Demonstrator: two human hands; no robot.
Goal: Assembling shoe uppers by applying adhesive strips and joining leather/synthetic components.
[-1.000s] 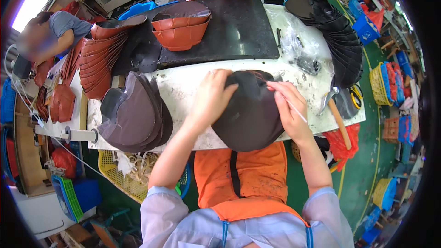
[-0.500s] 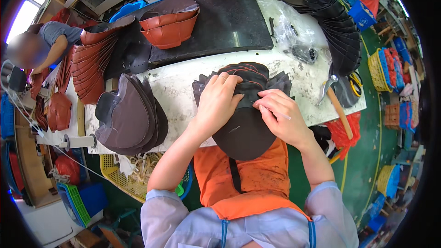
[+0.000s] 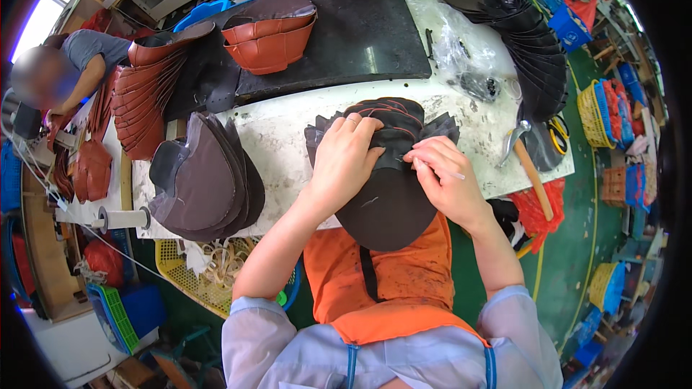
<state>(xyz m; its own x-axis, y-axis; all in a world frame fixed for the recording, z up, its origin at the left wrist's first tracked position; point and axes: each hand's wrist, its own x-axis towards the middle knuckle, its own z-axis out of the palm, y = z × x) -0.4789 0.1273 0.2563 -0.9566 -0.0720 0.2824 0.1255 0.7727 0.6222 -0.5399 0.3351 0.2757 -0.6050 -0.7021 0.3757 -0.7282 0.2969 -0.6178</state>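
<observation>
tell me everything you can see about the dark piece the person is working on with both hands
The dark piece is a flat, rounded cut of matte black material that looks like leather. It lies on the front edge of the white worktable, its rounded end overhanging the orange apron. Its far end lies among a fan of similar dark, jagged-edged cuts. The left hand presses flat on it; the right hand pinches at its upper edge, holding a thin pale tool.
</observation>
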